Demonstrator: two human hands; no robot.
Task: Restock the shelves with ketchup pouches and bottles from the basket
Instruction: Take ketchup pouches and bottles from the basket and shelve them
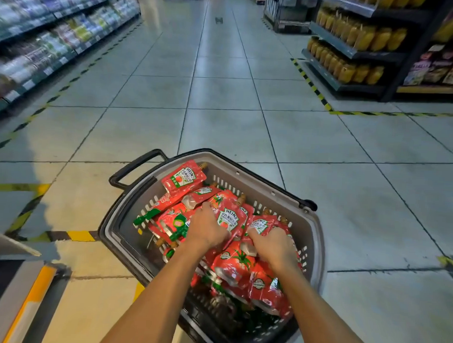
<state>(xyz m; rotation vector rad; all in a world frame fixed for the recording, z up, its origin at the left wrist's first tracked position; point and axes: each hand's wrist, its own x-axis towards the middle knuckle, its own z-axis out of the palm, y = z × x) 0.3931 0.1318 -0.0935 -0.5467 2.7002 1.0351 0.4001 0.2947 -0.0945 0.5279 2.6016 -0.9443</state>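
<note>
From my head camera, pale grey floor tiles [223, 94] run up a supermarket aisle toward twelve o'clock, edged with yellow-and-black hazard tape [312, 84]. At ten o'clock stands a long blurred shelf run [45, 36] of pale packets; at two o'clock a dark rack [353, 52] holds rows of yellow bags, with mixed snack packs just right of it. At eight o'clock a grey ledge with an orange stripe [33, 300] juts in. At six o'clock, right beneath me, sits the grey basket [318, 233], its black handle [133, 168] folded out toward ten o'clock, heaped with red ketchup pouches [232, 264]; one Heinz pouch [184, 177] leans against the far wall at twelve o'clock. My left hand [205, 227] is down among the pouches, fingers curled onto them, though I cannot tell whether it truly grips one. My right hand [271, 246] is just beside it at three o'clock, fingers bent around the top of a pouch [262, 224]. My forearms cover the heap's near side.
</note>
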